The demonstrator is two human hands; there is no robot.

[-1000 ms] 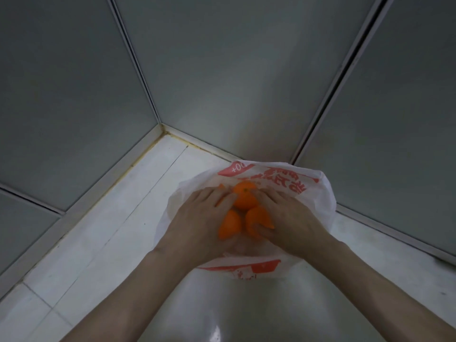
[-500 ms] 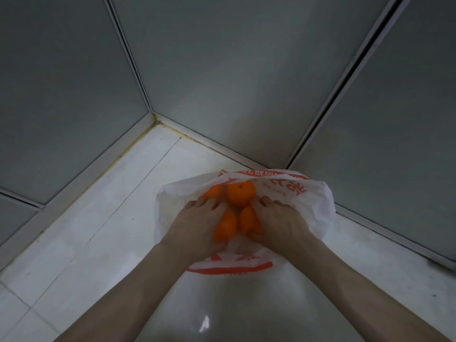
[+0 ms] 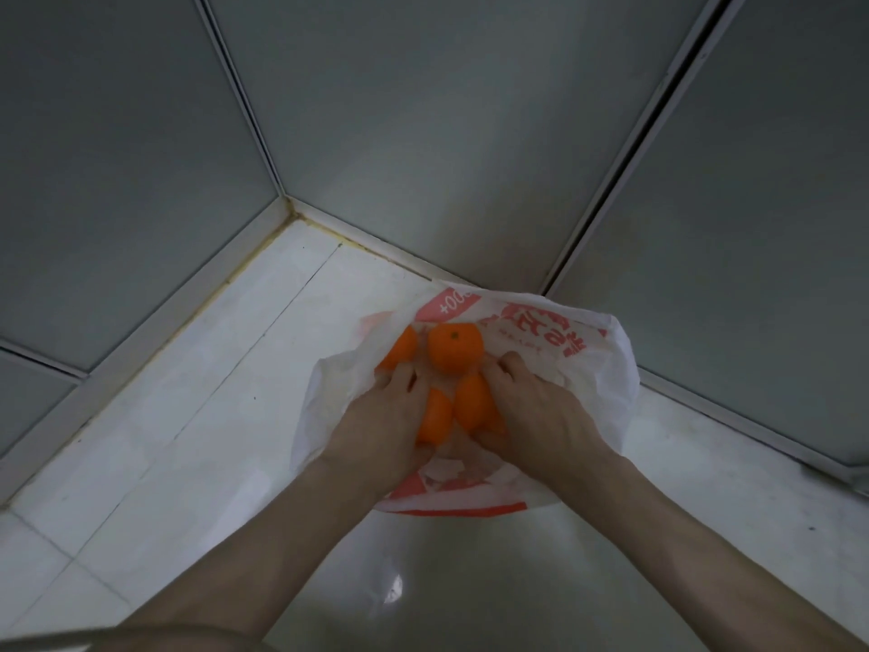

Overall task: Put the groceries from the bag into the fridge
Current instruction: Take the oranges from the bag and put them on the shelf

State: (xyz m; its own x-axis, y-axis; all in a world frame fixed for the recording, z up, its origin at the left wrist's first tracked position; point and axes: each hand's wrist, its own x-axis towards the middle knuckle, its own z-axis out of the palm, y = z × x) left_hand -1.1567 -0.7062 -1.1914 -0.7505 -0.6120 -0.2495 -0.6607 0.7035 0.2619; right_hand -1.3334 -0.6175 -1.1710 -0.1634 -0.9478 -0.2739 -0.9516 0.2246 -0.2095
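Note:
A white plastic bag (image 3: pixel 597 369) with red print lies open on the white floor. Several oranges lie inside it. My left hand (image 3: pixel 376 421) reaches into the bag and its fingers curl round one orange (image 3: pixel 435 416). My right hand (image 3: pixel 536 411) is in the bag too, its fingers curled round another orange (image 3: pixel 472 402). A third orange (image 3: pixel 455 346) sits just beyond my fingertips, and a fourth (image 3: pixel 402 348) shows partly behind the bag's left edge. No fridge is in sight.
Grey frosted panels (image 3: pixel 423 134) in pale metal frames rise behind the bag and to both sides, meeting in a corner (image 3: pixel 287 204). White floor tiles (image 3: pixel 188 416) spread to the left and in front.
The view has shifted a little; the bag's far rim has opened wider. Both hands stay on the oranges in the bag, fingers pushed slightly deeper.

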